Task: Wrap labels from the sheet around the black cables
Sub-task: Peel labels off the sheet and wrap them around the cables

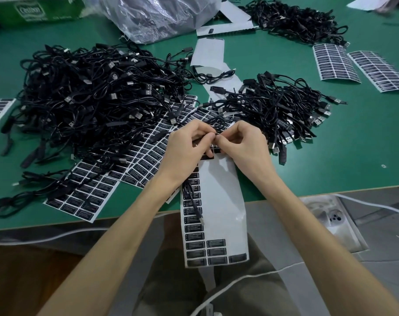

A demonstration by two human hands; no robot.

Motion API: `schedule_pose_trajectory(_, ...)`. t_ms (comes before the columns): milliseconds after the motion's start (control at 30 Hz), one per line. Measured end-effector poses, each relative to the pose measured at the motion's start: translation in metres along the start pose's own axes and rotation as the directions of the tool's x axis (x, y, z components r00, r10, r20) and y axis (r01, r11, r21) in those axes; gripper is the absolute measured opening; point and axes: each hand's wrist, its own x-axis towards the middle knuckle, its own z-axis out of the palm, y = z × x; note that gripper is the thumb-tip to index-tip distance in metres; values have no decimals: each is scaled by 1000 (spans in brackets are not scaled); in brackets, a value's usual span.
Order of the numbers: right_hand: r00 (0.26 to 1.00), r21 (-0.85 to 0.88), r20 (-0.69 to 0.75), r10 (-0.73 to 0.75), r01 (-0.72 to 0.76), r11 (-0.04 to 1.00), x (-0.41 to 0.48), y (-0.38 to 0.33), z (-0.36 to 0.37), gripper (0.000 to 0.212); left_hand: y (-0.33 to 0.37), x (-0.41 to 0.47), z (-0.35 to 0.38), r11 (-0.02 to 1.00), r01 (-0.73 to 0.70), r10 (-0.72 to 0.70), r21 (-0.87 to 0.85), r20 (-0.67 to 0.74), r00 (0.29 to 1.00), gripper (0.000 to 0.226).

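Black label [214, 146] mostly hides where your left hand [187, 148] and right hand [243, 145] pinch a thin cable [158, 136] over the sheet [219, 201].

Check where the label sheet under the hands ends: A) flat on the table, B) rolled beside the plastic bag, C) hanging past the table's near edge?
C: the label sheet runs from beneath the left hand and right hand, pinching a black cable, and drapes over the green table's near edge.

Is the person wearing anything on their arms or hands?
The left hand and right hand wear no gloves, and I can see no rings. No watch, bracelet or sleeve shows anywhere up to the picture's edge.
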Motion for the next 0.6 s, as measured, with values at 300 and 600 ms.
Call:
schedule_pose_trajectory(300,999,83,21,-42,40,996,0,-1,-1,3,-1,4,-3,997,51,-54,-62,-46,997,5)
schedule_pose_trajectory(600,1000,172,-11,-10,12,985,4,7,0,10,-3,4,-5,980,103,-119,-173,-89,989,6)
